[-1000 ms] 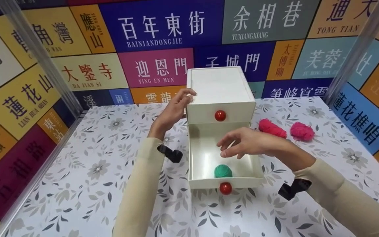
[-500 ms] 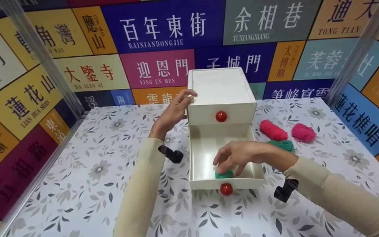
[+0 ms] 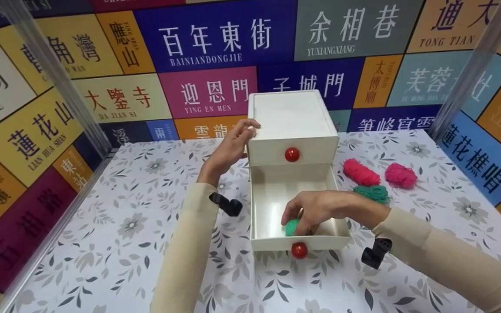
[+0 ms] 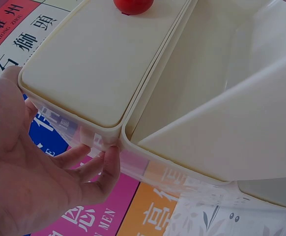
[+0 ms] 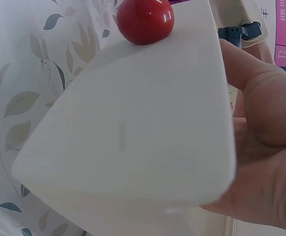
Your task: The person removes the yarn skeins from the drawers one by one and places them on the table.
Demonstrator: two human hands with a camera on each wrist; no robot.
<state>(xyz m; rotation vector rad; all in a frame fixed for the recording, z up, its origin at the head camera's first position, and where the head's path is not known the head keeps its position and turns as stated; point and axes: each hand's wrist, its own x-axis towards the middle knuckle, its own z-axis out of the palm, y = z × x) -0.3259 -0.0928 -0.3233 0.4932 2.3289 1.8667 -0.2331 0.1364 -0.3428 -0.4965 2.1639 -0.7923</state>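
Ball (image 3: 291,228): likely light, soft; pinch mid-sides. Right grip (image 3: 318,209) curled round it, box (image 3: 294,116) six o'clock; left grip (image 3: 230,147) holds box's nine.

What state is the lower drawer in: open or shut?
Open: the lower drawer juts out well past the upper drawer, its inside showing, and the right hand grips green yarn inside it.
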